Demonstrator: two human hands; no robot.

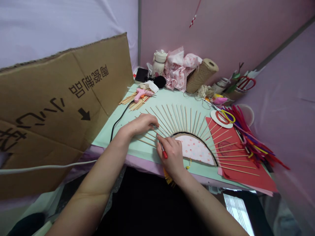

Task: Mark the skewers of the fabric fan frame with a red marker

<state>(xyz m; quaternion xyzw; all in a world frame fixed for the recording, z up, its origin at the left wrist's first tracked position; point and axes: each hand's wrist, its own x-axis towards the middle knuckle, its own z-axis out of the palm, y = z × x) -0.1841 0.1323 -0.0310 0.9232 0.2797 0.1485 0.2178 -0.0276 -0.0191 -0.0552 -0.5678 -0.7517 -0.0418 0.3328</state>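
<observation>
A half-round fan base (195, 149) covered in pale dotted fabric, with a dark curved rim, lies on the light green table sheet. Thin wooden sticks (186, 118) radiate from its curved edge. My right hand (172, 152) is closed around a red pen (164, 152), its tip at the sticks on the fan's left side. My left hand (147, 122) rests over the left sticks with fingers bent together; what its fingertips grip, if anything, is hidden. A yellow tassel (168, 178) hangs at the front edge, partly under my right wrist.
Pink glue gun (141, 94) on loose sticks, back left; its black cord runs forward. Cardboard (61, 108) stands left. Bottle (159, 64), twine spool (202, 75) and pink cloth at the back. Scissors (227, 116), red paper (227, 141) and colourful pipe cleaners (258, 147) on the right.
</observation>
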